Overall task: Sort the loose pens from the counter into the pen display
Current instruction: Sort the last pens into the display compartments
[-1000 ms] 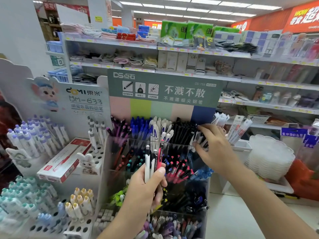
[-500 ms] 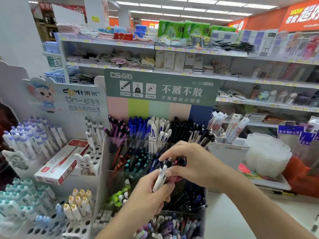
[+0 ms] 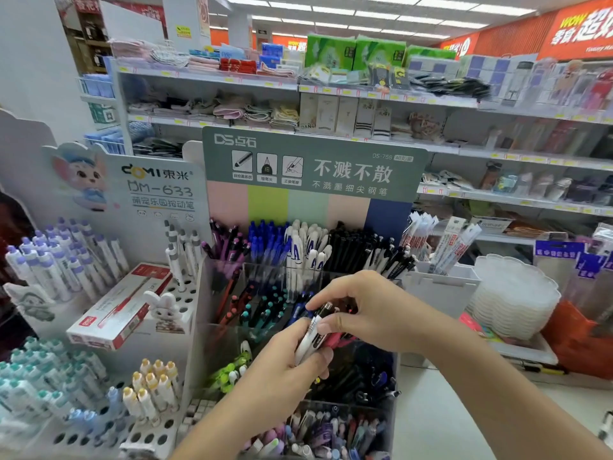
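Your left hand [image 3: 282, 370] sits nearest, low in the view, with its fingers curled round a small bundle of pens [image 3: 313, 336]. It grips them by their lower barrels so the tops fan upward within reach of the other hand; I judge this keeps the unsorted stock in one place while you pick from it. Your right hand [image 3: 368, 313] meets it from above. Its thumb and forefinger pinch the top of one white pen [image 3: 310, 338], which looks like the start of drawing that single pen free.

That pen has a white barrel with dark print and a black clicker end. Beside it in the bundle shows a pink or red barrel; how many pens you hold in all is hidden by your fingers.

Both hands hover directly over the clear tiered pen display [image 3: 232, 330], probably so each pen has only a short way to go. Its front bins hold mixed pens, the middle ones teal-capped and red-tipped pens. The back row stands sorted by colour: purple, blue pens [image 3: 265, 240], white pens [image 3: 310, 247], then black pens [image 3: 351, 244]. A white barrel with a black top would seem to belong in that back row, though I cannot tell which bin matches exactly.

Behind rises the green header card [image 3: 315, 171], and beyond it the store shelves [image 3: 212, 81].
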